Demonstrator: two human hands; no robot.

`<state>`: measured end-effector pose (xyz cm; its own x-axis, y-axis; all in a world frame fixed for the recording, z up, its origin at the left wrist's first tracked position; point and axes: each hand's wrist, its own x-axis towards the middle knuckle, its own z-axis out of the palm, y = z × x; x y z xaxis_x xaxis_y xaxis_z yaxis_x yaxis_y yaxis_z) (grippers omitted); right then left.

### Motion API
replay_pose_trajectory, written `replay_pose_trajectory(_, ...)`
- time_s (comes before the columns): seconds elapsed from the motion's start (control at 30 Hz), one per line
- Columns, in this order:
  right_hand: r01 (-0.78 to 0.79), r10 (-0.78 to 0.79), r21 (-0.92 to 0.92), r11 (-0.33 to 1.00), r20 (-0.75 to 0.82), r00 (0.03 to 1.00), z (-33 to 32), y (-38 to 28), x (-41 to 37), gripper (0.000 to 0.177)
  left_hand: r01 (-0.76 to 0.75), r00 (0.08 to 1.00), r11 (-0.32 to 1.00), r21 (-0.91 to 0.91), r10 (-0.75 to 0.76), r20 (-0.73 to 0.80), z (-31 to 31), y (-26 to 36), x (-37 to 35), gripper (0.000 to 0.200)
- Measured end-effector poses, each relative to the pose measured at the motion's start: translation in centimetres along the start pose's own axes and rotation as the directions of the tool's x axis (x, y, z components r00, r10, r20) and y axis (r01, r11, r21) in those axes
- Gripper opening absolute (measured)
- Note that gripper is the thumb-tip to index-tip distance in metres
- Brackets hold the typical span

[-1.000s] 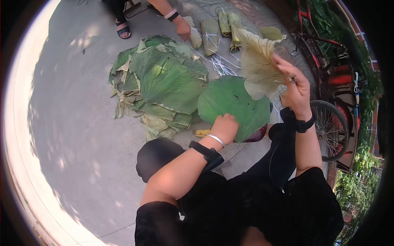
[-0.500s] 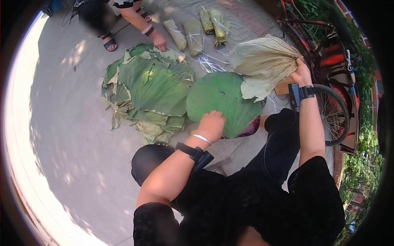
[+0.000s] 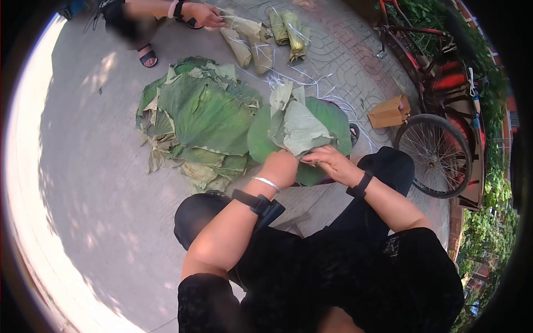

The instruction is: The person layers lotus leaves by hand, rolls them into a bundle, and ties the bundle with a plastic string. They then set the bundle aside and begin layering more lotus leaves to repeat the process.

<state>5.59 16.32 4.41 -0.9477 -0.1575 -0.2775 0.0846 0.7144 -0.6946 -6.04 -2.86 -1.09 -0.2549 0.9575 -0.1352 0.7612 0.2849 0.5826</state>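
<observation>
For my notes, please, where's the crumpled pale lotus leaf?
In the head view, the pale lotus leaf is right of centre, atop a green leaf, right hand at its near end.

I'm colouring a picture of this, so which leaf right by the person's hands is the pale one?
The crumpled greyish leaf on top, right by the left hand and right hand; the wide leaf beneath it is green.

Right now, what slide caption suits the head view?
Left hand and right hand at a crumpled, pale grey-green leaf on a rounded green leaf.
</observation>
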Motion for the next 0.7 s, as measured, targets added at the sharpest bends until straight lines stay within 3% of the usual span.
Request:
replay_pose_trajectory(0.13, -0.033, 0.048, -0.122, 0.992, 0.117, 0.992, 0.3, -0.3, -1.0, 0.038, 0.14, 0.981, 0.982, -0.127, -0.121, 0.15, -4.1, 1.7, -0.8, 0.016)
replay_pose_trajectory(0.17, 0.01, 0.003, -0.144, 0.99, 0.088, 0.996, 0.4, -0.1, -1.2, 0.038, 0.089, 0.996, 0.982, -0.164, -0.093, -0.017, -4.4, 1.9, -0.8, 0.015)
replay_pose_trajectory(0.23, 0.094, -0.088, -0.192, 0.977, 0.036, 0.995, 0.9, 0.1, -1.5, 0.043, -0.028, 0.936, 0.977, -0.214, -0.049, -0.347, -4.5, 2.3, -0.8, 0.014)
replay_pose_trajectory(0.33, 0.111, -0.108, -0.195, 0.974, 0.027, 0.994, 0.4, -0.9, -1.7, 0.053, -0.111, 0.885, 0.99, -0.084, 0.06, -0.462, -1.9, 1.2, -0.1, 0.013)
replay_pose_trajectory(0.43, 0.019, -0.018, -0.11, 0.994, 0.005, 1.0, 0.2, -0.3, -1.7, 0.062, -0.006, 0.952, 0.995, 0.098, 0.036, -0.304, -0.7, 0.5, -0.4, 0.015)
replay_pose_trajectory(0.53, -0.095, 0.088, -0.037, 0.995, -0.163, 0.983, 0.3, -0.3, -1.8, 0.072, 0.033, 0.97, 0.995, 0.092, -0.01, -0.241, -1.4, 1.0, -0.6, 0.014)
replay_pose_trajectory(0.6, -0.262, 0.317, 0.216, 0.941, -0.283, 0.905, 0.8, 0.1, -1.5, 0.079, 0.107, 0.989, 0.994, -0.011, -0.108, -0.102, -2.2, 1.5, -1.0, 0.013)
replay_pose_trajectory(0.67, -0.375, 0.458, 0.278, 0.884, -0.363, 0.811, 1.0, 0.4, -1.2, 0.086, 0.151, 0.988, 0.987, -0.053, -0.153, -0.032, -2.0, 1.5, -1.2, 0.013)
replay_pose_trajectory(0.7, -0.426, 0.476, 0.213, 0.879, -0.415, 0.776, 0.6, 0.2, -0.7, 0.089, 0.15, 0.988, 0.988, -0.046, -0.152, -0.038, -1.8, 1.4, -1.2, 0.012)
